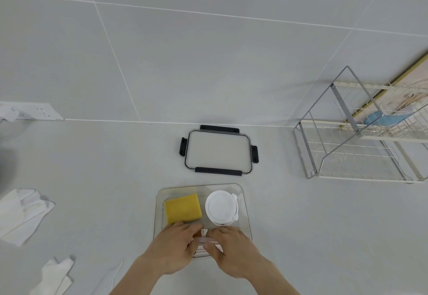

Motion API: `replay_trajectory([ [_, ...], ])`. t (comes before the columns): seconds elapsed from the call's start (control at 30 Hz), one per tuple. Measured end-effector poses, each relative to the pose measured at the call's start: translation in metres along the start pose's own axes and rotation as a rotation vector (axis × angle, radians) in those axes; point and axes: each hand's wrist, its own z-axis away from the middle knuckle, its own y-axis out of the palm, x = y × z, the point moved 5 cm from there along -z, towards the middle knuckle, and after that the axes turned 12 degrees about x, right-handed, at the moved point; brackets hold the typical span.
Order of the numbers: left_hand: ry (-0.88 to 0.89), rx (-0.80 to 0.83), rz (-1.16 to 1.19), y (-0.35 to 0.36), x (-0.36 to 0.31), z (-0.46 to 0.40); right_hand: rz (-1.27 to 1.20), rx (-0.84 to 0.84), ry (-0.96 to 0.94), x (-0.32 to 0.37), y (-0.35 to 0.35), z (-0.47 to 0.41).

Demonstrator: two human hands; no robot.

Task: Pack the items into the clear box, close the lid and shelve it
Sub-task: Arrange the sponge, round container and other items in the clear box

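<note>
Setting: pale counter [92,179] against a tiled wall, seen from above.
Clear box [246,204]: open, near the front edge of the counter, directly ahead; long side running left to right.
Inside the box: yellow sponge [182,208] lying flat at the left, white round tub [221,206] upright just beside it at the right, apparently set side by side to leave the near strip free.
Left hand [172,249]: palm down over the near left of the box, fingers curled around a small clear packet [203,240].
Right hand [234,252]: palm down over the near right, fingers closed on the same packet, seemingly pressing it into the remaining space.
Lid [217,150]: flat on the counter behind the box, well apart, black clips splayed outward, ready for closing.
Wire rack [361,137]: at the far right, the likely shelf, lower tier bare.
Hard to make out: packet contents, mostly covered by both hands; near wall of the box hidden too.
Cut off: white cloths [20,213] at the left edge, rack's right side, a blue object on its upper tier.
Stage: packing nearly finished, by the look of it; lid not yet on.
</note>
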Motion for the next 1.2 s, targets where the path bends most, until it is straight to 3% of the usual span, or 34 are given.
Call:
replay_trajectory([
  [0.67,-0.070,0.077,-0.175,-0.010,-0.002,0.013,0.092,0.086,0.035,0.005,0.002,0.004],
  [0.97,-0.040,-0.249,-0.336,-0.049,0.001,0.029,0.095,0.032,0.032,0.006,0.006,0.008],
  [1.1,0.041,-0.243,-0.393,-0.048,-0.011,0.016,0.115,-0.002,0.031,0.008,0.006,0.009],
  [1.2,-0.004,-0.168,-0.465,-0.039,-0.008,0.011,0.108,-0.013,0.037,0.008,0.005,0.010],
])
